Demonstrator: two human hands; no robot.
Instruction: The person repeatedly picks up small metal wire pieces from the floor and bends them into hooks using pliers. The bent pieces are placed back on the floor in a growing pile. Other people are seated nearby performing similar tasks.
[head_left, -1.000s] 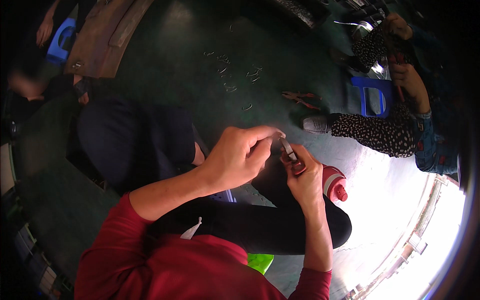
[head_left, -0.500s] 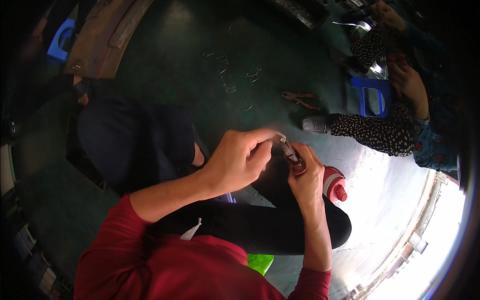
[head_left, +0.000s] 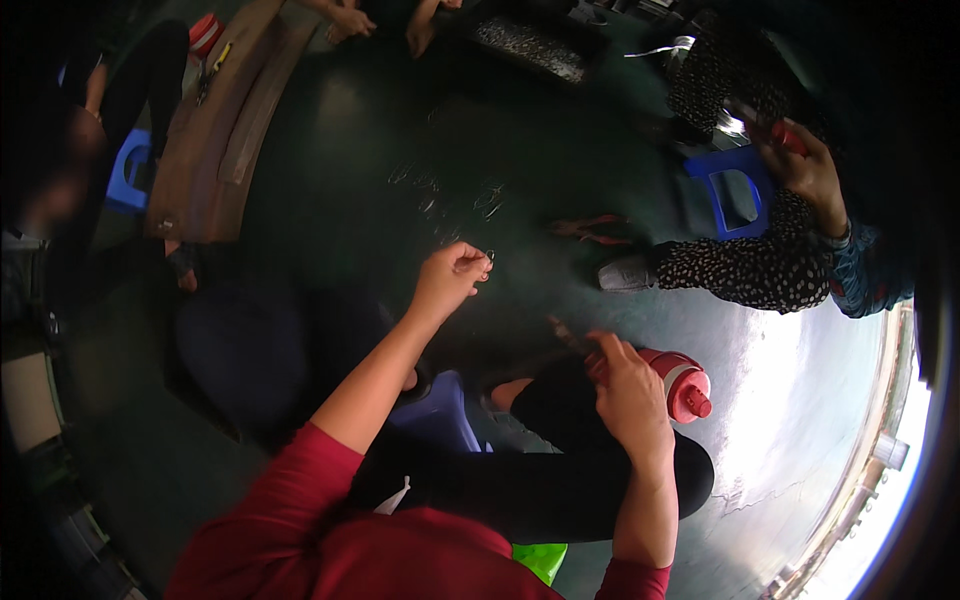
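My left hand (head_left: 450, 280) reaches forward over the floor, its fingers pinched around a small curved piece of wire (head_left: 490, 258) that looks like a ring. Beyond it, several thin wire rings (head_left: 488, 200) lie scattered on the dark green floor. Above my thigh, my right hand (head_left: 635, 405) is wrapped around red-handled pliers (head_left: 570, 335). Their metal jaws point forward and left, blurred, and I cannot make out anything in them. The two hands are well apart.
A red jug (head_left: 690, 390) stands beside my right hand. Another pair of pliers (head_left: 600, 230) lies on the floor ahead. At right, a person in spotted trousers sits near a blue stool (head_left: 735, 190). A wooden bench (head_left: 215, 140) and other people are at far left.
My left hand has moved forward and away from the pliers, carrying the wire piece. My right hand has lowered toward me with the pliers. The view has shifted a little.
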